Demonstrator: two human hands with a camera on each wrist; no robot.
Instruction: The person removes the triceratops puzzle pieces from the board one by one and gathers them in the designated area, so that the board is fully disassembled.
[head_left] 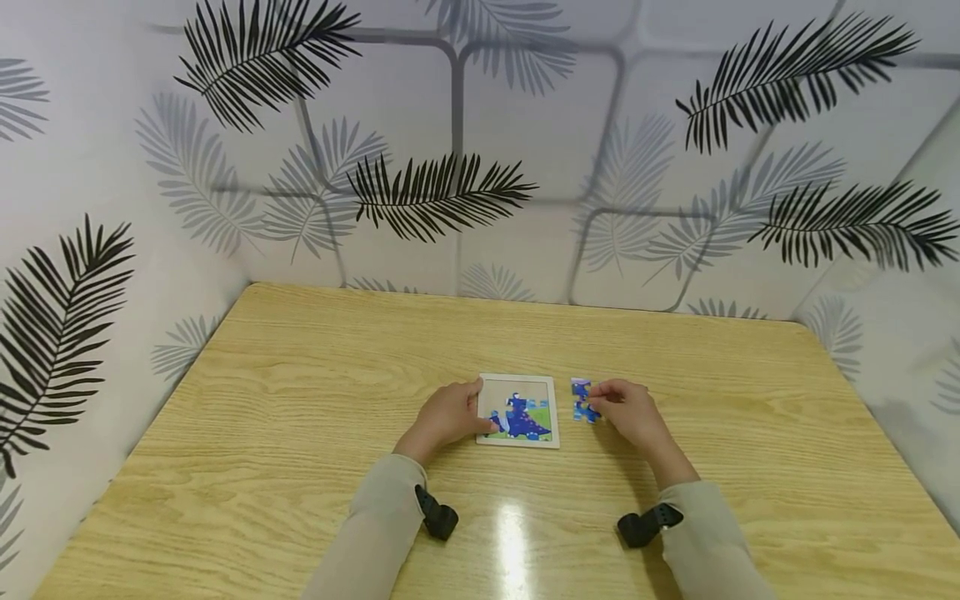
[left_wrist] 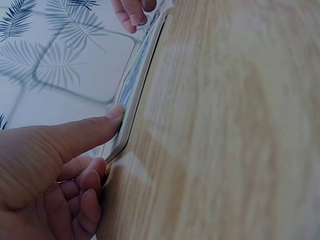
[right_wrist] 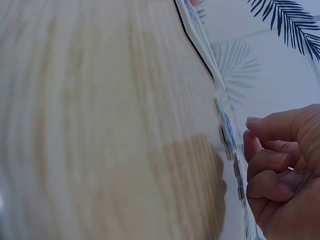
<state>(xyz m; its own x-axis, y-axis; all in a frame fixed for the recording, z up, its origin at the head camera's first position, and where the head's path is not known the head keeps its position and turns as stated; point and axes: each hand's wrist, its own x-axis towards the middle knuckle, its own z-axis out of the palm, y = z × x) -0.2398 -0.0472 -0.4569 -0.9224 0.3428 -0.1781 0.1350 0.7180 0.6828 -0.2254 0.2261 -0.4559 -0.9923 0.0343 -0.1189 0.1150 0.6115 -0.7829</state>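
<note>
A square puzzle tray (head_left: 557, 417) with a pale rim lies on the table, partly filled with pieces forming a purple-blue dinosaur. My left hand (head_left: 448, 419) grips its left edge. In the left wrist view the thumb (left_wrist: 95, 131) presses on top near the rim, with the other fingers bent at the side. To the tray's right lie loose puzzle pieces (head_left: 581, 410), blue and purple, several of them close together. Over these pieces is my right hand (head_left: 628, 410), its fingers loosely bent. The right wrist view shows nothing between its thumb and fingers (right_wrist: 270, 160).
The wooden table (head_left: 300, 375) reaches back to a wall (head_left: 525, 125) with a leaf pattern. Black wrist cameras (head_left: 441, 521) are strapped over both light sleeves. A bright reflection lies on the tabletop in front of the tray.
</note>
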